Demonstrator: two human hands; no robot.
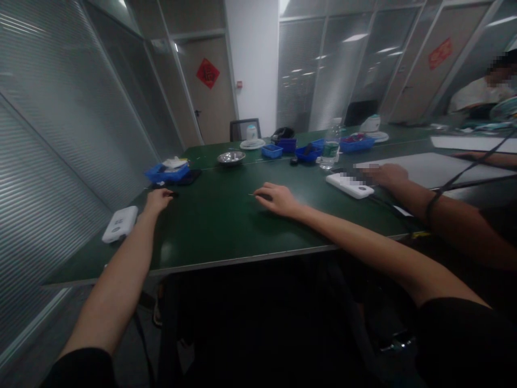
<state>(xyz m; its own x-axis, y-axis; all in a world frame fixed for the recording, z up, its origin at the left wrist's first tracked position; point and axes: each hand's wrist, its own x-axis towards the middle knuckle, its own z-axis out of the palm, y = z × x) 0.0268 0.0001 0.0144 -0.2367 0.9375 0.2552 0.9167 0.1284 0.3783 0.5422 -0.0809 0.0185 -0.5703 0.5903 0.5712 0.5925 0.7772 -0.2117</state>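
Observation:
Over the left part of the green table, my left hand has its fingers pinched on a small dark object. My right hand is near the table's middle, fingers closed on a thin, pale, needle-like piece that points left. What these small items are is too small to tell. Beyond my left hand stands a blue basket with white material in it, next to a dark flat object.
A white box-shaped device lies at the left edge. Farther back are a metal bowl, blue trays and a water bottle. Another person's arm reaches in from the right beside a white device.

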